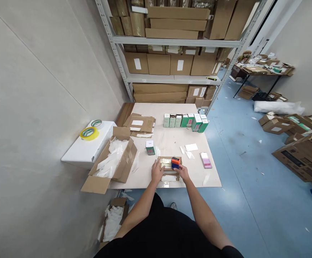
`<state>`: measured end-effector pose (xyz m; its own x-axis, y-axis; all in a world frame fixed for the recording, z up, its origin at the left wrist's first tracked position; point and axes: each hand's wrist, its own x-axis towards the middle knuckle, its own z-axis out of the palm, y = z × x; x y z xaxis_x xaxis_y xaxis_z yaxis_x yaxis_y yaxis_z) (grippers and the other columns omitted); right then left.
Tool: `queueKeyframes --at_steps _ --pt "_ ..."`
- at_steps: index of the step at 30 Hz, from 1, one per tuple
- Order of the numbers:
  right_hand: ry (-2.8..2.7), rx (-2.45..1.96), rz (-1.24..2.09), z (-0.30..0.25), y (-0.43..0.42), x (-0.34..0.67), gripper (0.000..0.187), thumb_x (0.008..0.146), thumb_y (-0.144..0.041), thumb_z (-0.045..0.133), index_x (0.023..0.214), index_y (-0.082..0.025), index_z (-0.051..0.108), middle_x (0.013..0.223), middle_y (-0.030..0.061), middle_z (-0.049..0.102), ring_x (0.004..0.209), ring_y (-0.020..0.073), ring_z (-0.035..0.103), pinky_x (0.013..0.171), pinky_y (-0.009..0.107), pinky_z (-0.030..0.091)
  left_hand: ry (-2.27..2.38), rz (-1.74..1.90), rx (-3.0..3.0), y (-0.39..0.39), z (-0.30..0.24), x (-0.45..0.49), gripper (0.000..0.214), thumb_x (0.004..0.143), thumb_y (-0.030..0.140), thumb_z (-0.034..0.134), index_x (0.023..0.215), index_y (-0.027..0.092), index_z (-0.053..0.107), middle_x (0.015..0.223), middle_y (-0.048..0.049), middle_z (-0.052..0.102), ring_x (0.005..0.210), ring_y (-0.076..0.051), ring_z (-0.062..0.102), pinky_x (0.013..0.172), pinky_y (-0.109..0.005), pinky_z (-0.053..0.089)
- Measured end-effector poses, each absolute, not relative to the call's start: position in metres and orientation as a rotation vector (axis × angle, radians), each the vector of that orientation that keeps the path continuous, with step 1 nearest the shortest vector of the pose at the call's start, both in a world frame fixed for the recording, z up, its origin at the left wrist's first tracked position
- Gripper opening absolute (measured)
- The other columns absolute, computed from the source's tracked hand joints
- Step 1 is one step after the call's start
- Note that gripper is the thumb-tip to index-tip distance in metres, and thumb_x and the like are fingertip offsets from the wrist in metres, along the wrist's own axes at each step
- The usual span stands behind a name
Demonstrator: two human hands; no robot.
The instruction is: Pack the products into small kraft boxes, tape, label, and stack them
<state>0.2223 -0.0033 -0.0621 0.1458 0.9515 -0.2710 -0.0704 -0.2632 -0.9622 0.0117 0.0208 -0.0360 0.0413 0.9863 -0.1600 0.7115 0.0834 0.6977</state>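
A small cardboard box lies near the table's front edge, with shiny clear tape and a white paper showing on it. My left hand grips its left end, fingers along the edge. In my right hand is an orange and blue tape dispenser, held over the right part of the box. A green and white carton stands just behind my left hand. White paper pieces and a pink and white stack of small packs lie to the right.
Several green and white cartons line the table's back right. Flattened cardboard lies back left. An open carton of white packing material stands left, beside yellow tape on a white box. Shelving holding boxes rises behind.
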Motion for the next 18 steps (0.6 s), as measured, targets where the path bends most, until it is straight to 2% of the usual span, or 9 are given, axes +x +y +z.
queueKeyframes --at_steps 3,7,10,14,18 --pt "-0.932 -1.4 1.303 -0.064 -0.001 0.222 0.055 0.058 -0.053 0.085 0.101 -0.019 0.079 0.105 0.0086 0.08 0.106 0.0312 0.072 0.097 0.044 0.056 1.453 0.653 1.6 0.024 -0.019 0.021 0.07 0.094 0.018 0.05 0.161 0.026 0.033 0.147 -0.0114 0.058 0.139 -0.024 0.051 0.109 -0.039 0.047" --pt "-0.94 -1.381 1.306 -0.067 -0.001 0.222 0.052 0.058 -0.054 0.085 0.097 -0.02 0.079 0.101 0.0072 0.081 0.102 0.0307 0.073 0.096 0.044 0.056 1.212 0.701 1.534 0.035 0.005 0.032 0.089 0.084 0.006 0.049 0.165 0.025 0.019 0.131 -0.0108 0.067 0.124 -0.019 0.063 0.095 -0.03 0.054" --pt "-0.959 -1.373 1.288 -0.07 0.0 0.222 0.049 0.059 -0.055 0.084 0.093 -0.02 0.079 0.096 0.0063 0.081 0.098 0.0302 0.074 0.093 0.043 0.057 1.177 0.688 1.571 0.038 0.018 0.032 0.094 0.079 0.003 0.047 0.166 0.024 0.017 0.113 -0.0075 0.071 0.111 -0.018 0.067 0.09 -0.029 0.054" --pt "-0.98 -1.385 1.265 -0.074 0.0 0.222 0.046 0.06 -0.055 0.082 0.089 -0.019 0.078 0.091 0.0053 0.08 0.091 0.0281 0.073 0.088 0.041 0.057 1.13 0.644 1.632 0.037 0.03 0.024 0.089 0.077 0.002 0.045 0.162 0.021 0.03 0.102 -0.0055 0.073 0.102 -0.018 0.069 0.092 -0.031 0.054" --pt "-0.978 -1.373 1.275 -0.075 0.002 0.222 0.045 0.058 -0.054 0.083 0.088 -0.02 0.078 0.089 0.0046 0.08 0.088 0.0276 0.073 0.087 0.04 0.057 1.062 0.631 1.668 0.039 0.034 0.018 0.073 0.076 0.001 0.046 0.145 0.021 0.056 0.107 -0.0073 0.074 0.106 -0.02 0.069 0.097 -0.036 0.054"
